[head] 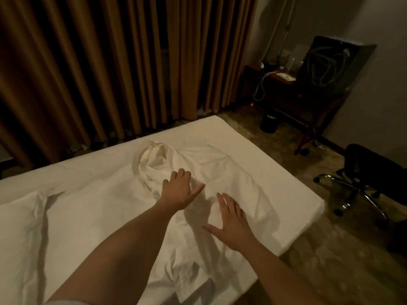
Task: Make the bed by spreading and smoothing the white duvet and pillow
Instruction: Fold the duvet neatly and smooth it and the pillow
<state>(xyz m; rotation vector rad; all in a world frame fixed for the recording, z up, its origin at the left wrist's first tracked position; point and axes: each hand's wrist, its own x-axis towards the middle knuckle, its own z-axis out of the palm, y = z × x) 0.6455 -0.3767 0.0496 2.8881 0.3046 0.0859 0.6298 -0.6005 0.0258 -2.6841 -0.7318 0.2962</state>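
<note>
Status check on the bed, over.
Left hand and right hand both open, flat on the white duvet. Duvet still wrinkled, bunched lump ahead of left hand. Nothing blocking on the mattress.

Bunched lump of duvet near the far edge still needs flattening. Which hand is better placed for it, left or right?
Left. The left hand lies with its fingertips right at the bunched lump of the duvet. The right hand rests flat nearer the person, farther from the lump.
</note>
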